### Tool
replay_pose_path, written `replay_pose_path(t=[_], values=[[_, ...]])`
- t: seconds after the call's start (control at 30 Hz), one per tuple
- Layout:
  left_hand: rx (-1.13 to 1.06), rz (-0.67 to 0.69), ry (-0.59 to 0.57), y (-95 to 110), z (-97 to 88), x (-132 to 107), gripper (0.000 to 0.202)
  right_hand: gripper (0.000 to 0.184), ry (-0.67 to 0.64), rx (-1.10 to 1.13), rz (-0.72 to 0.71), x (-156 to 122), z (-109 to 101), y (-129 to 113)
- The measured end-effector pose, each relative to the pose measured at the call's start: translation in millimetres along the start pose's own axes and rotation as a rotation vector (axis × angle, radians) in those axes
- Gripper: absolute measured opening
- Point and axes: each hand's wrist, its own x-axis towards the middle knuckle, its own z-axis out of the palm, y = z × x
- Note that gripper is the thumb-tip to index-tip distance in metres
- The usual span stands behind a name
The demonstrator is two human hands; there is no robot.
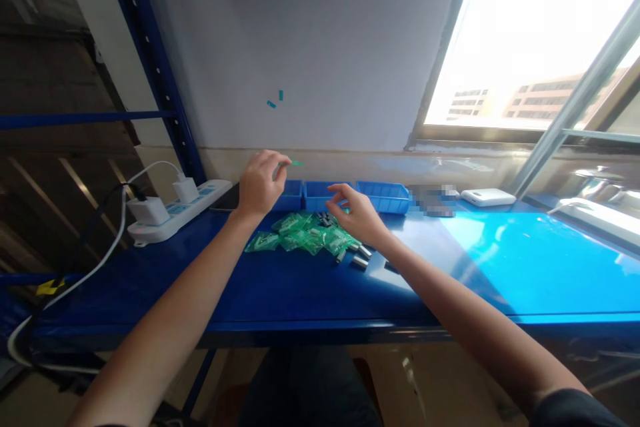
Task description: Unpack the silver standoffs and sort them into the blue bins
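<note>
My left hand (263, 181) is raised over the left blue bin, thumb and fingers pinched on a thin green plastic bag (297, 163) seen nearly edge-on. To its right, my right hand (356, 212) hovers in front of the bins with curled fingers, a gap showing between thumb and forefinger and nothing visible in them. Below both hands lies a pile of small green plastic bags (300, 235), with small dark contents in some. Loose short grey-and-black pieces (360, 261) lie at the pile's right side, partly hidden by my right hand.
Three blue bins (383, 197) stand in a row along the wall. A white power strip (173, 217) with plugged-in chargers and cables is at the left. A white flat device (487, 197) lies at the back right of the blue table (225, 300), near a blurred-out object.
</note>
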Motion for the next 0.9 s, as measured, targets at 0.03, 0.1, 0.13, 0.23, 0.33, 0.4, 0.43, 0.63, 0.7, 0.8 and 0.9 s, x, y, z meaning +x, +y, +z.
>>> replay_pose_path(t=[0.03,0.1,0.13,0.23,0.33,0.4,0.43,0.63,0.7,0.8,0.9], values=[[0.062,-0.027,-0.052,-8,0.6,1,0.018,0.029,-0.050,-0.063,-0.020,0,-3,2],[0.129,-0.071,-0.189,-20,3.8,-2,0.019,0.029,-0.199,-0.179,-0.071,-1,-9,7],[0.124,-0.073,-0.264,-23,5.8,-6,0.022,0.030,-0.282,-0.224,-0.101,-2,-11,10],[-0.012,-0.063,-0.506,-22,10.3,-20,0.029,0.038,-0.448,-0.310,-0.166,-5,-15,16],[-0.115,-0.140,-0.745,-16,12.6,-29,0.034,0.038,-0.448,-0.333,-0.175,-7,-13,17],[-0.093,-0.186,-0.820,-14,13.3,-31,0.038,0.036,-0.440,-0.323,-0.180,-7,-11,17],[-0.072,-0.186,-0.832,-14,13.0,-31,0.035,0.036,-0.439,-0.316,-0.186,-7,-9,16],[-0.010,-0.076,-0.489,-1,-0.7,-22,0.024,0.027,-0.315,-0.075,-0.042,-4,-3,4],[-0.064,-0.037,-0.307,13,-5.2,-21,0.027,0.041,-0.258,0.205,0.165,-2,-1,-2],[-0.169,0.123,-0.251,39,-6.2,-24,0.028,0.053,-0.184,0.711,0.455,1,2,-9],[-0.280,0.289,-0.348,61,-1.2,-30,0.027,0.036,-0.083,0.913,0.518,2,3,-8]])
